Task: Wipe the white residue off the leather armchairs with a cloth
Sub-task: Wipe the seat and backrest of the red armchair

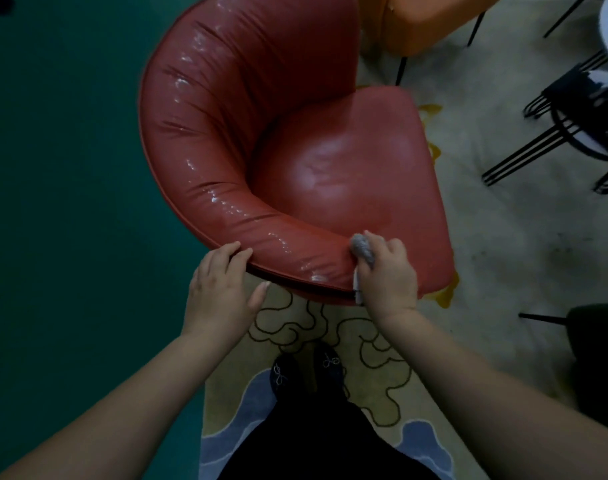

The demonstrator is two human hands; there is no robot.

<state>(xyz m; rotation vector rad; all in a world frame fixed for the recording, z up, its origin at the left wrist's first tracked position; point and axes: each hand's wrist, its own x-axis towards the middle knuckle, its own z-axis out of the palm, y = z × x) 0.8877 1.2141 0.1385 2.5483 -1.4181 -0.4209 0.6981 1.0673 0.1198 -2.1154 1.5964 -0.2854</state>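
Observation:
A red leather armchair with a curved backrest fills the middle of the view, seen from above. Shiny whitish streaks run along the backrest roll. My right hand grips a bunched grey cloth and presses it against the near end of the backrest, where it meets the seat cushion. My left hand rests on the backrest's outer rim, fingers curled over the edge and thumb spread out below it.
An orange armchair stands behind the red one. Black metal chair legs crowd the right side, with a dark chair at lower right. A patterned rug lies under my feet; green floor spreads to the left.

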